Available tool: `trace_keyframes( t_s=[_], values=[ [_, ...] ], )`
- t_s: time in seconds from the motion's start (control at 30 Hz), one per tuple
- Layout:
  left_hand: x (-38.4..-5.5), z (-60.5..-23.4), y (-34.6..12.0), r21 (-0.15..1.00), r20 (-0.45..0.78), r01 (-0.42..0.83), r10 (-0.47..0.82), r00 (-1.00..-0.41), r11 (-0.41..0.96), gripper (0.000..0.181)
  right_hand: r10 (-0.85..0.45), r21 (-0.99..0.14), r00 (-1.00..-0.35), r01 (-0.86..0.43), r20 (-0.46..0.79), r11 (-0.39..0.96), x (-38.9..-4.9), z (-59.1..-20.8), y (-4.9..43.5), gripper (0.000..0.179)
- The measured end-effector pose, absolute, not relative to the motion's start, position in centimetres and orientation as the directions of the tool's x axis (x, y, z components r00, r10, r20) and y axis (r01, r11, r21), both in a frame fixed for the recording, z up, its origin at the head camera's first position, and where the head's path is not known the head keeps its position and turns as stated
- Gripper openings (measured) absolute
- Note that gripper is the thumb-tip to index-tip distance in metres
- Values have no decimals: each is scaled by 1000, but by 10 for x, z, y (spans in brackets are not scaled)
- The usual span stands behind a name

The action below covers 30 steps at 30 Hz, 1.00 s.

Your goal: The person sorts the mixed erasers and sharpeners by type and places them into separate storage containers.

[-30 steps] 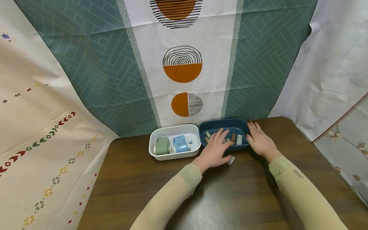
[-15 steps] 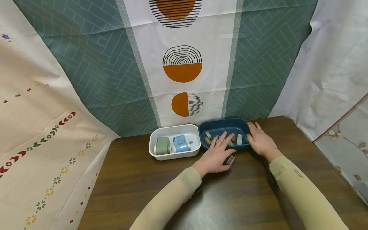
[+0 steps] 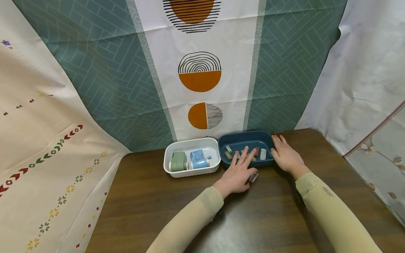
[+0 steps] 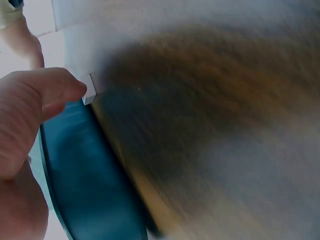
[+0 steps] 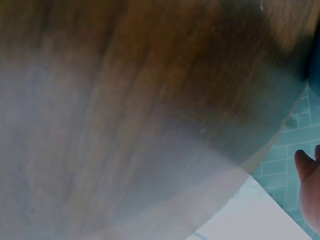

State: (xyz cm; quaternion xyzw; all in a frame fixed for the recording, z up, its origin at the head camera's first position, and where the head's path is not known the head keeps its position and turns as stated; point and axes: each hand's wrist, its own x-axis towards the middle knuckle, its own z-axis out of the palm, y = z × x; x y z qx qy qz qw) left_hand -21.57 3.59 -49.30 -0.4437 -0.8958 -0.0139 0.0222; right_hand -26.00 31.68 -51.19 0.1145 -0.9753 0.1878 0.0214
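My left hand pinches a small pale rectangular block between thumb and a finger, just in front of the dark blue tray. The other fingers spread over the tray's near edge. In the left wrist view, the block shows at the thumb tip beside the blue tray. Flat against the tray's right end lies my right hand, fingers straight. Inside the tray are several small blocks, among them a white block, a brown block and a tan piece.
A white tray touches the blue tray's left side. It holds a green device and a blue device, both with white parts. Patterned cloths hang behind and at both sides of the brown wooden table.
My left hand has drawn back slightly toward the front of the tray, and thumb and finger have closed on the small block lying on the table. The right hand stays put.
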Motion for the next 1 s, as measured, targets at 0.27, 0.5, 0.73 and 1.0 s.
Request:
trace_keyframes(
  t_s=[0.27,0.5,0.73,1.0],
  values=[
    [-211,-495,49,-109,62,763,771,-634,637,49,-210,-366,-975,-220,66,904,-259,-511,317,67],
    [-209,-494,56,-153,30,735,746,-665,661,47,-208,-362,-976,-217,65,906,-259,-510,315,67],
    [-206,-491,61,-194,-13,720,732,-681,666,42,-209,-364,-975,-221,73,905,-258,-510,315,67],
    [-208,-495,63,-205,-24,720,732,-681,663,35,-209,-369,-976,-218,66,904,-258,-509,314,67]
  ],
)
